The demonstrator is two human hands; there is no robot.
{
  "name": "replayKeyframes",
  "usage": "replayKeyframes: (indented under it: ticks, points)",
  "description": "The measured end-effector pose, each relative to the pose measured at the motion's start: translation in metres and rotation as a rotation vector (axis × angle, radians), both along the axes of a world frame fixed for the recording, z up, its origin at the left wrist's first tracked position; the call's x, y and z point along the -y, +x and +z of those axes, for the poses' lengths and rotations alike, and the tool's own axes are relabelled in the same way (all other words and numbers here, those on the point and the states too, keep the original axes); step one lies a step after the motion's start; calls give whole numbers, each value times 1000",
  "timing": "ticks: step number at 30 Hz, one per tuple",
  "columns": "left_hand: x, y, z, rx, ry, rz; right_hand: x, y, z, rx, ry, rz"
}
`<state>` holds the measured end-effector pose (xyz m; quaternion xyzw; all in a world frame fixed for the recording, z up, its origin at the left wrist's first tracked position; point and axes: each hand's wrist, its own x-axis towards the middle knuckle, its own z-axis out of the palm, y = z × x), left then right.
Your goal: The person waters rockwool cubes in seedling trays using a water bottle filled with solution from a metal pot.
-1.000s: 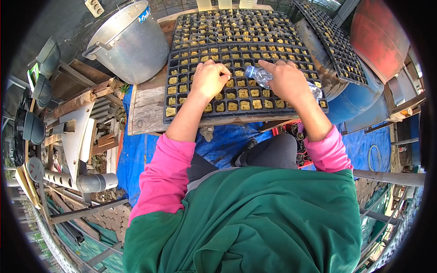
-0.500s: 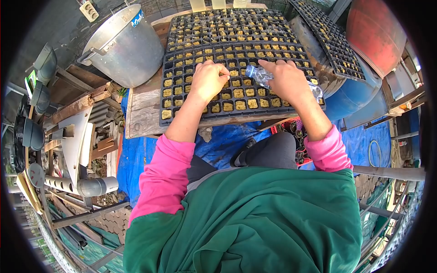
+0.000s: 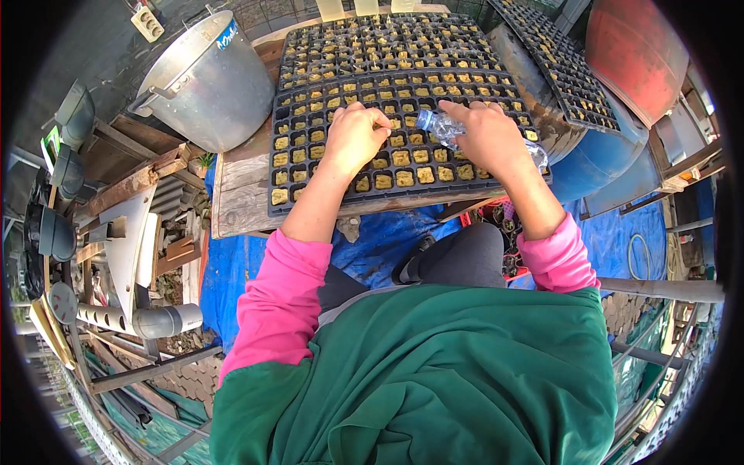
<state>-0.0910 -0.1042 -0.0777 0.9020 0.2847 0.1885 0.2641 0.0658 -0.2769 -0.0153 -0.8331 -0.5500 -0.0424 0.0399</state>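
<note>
My left hand [image 3: 355,139] hovers over the near black cell tray [image 3: 364,203], thumb and fingers pinched together; anything between them is too small to make out. My right hand [image 3: 488,136] is wrapped round a clear plastic bottle [image 3: 442,127], which lies tilted over the tray with its blue-tinted neck toward my left hand. Yellowish plugs [image 3: 401,158] fill many of the tray's cells. Behind it sits a second cell tray [image 3: 387,48] with similar plugs, some bearing tiny pale sprouts.
A large metal pot [image 3: 209,85] stands left on the wooden table [image 3: 239,182]. Another cell tray [image 3: 559,68] rests at the right, near a red barrel [image 3: 637,58] and a blue barrel [image 3: 601,159]. Pale containers [image 3: 366,7] stand at the back. Blue tarp [image 3: 372,236] covers the ground.
The view has shifted slightly, so the trays and pot appear a little further left. Both hands keep nearly the same pose, with the bottle still in my right hand.
</note>
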Motion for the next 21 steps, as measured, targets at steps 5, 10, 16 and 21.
replayKeyframes:
  ticks: [5, 10, 16, 21]
  points:
    - [2, 0, -1, -20, 20, 7, 3, 3, -1, -22, 33, -4]
    - [1, 1, -2, -21, 21, 7, 4, 11, -7, -54, 115, 27]
    - [-3, 1, -12, 53, 73, -20, 8, 5, 5, -83, 136, -34]
    - [-3, 2, -9, 6, 6, 6, 13, 14, 7, -112, 227, 13]
